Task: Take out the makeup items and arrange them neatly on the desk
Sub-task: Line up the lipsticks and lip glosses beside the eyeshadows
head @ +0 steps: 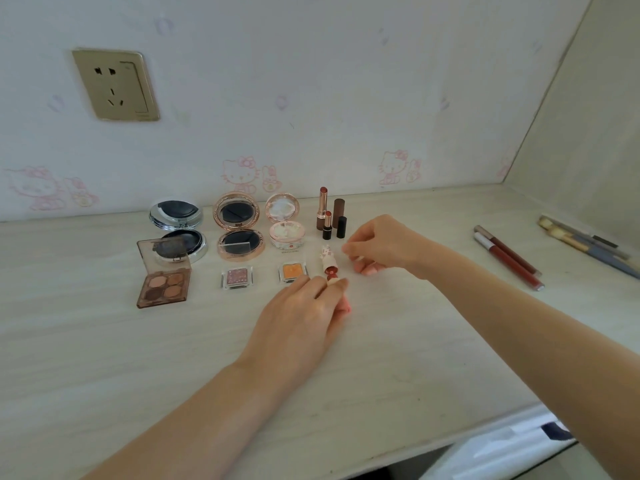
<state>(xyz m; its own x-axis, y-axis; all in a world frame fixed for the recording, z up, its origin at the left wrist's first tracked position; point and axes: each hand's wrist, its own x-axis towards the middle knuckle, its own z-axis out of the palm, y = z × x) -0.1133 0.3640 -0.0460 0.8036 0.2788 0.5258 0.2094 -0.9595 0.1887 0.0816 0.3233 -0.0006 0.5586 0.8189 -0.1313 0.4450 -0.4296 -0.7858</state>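
On the pale desk (415, 341) several makeup items stand in rows: a silver compact (178, 230), a rose-gold compact (239, 225), a floral compact (284, 220), a brown eyeshadow palette (162, 275), a pink eyeshadow pan (237, 277) and an orange one (292, 271). Two uncapped lipsticks (325, 211) stand upright beside their caps (341, 216). My left hand (304, 317) pinches the lower end of a small cream and red lipstick (329, 263) lying on the desk. My right hand (381, 247) hovers just right of it with fingers curled; whether it holds something is unclear.
Two dark red lip gloss tubes (507, 259) lie at the right, with several makeup brushes (588, 247) beyond them near the side wall. A wall socket (116, 84) is at the upper left. The desk's front edge (450, 441) runs diagonally at the lower right.
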